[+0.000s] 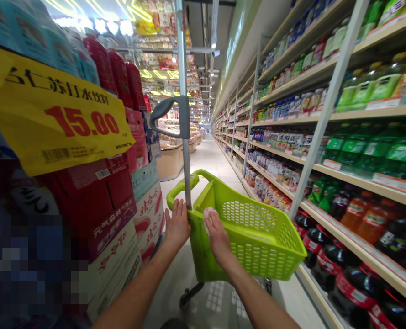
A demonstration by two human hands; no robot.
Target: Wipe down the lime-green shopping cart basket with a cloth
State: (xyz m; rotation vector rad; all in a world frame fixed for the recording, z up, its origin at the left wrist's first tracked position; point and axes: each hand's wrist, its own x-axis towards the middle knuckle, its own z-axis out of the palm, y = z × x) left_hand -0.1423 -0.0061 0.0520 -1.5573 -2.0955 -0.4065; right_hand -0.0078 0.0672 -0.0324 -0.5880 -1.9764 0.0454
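A bright green plastic shopping basket cart [257, 246] with perforated sides stands in front of me on small wheels. My left hand [178, 226] lies against its near left corner, fingers stretched out, beside the upright metal pole [184, 68]. A grey plastic grip [170, 117] is fixed on that pole. In my right hand [219, 240] is a crumpled whitish cloth or tissue [210, 215], pressed by the fingertips on the basket's near rim. The visible inside of the basket shows no goods.
Shelves of drink bottles [370, 146] run along the right. On the left rise stacked drink cartons [112, 201] with a yellow price sign [62, 114] and bottles on top. A pale tiled aisle [206, 153] stretches ahead past a round display counter [170, 162].
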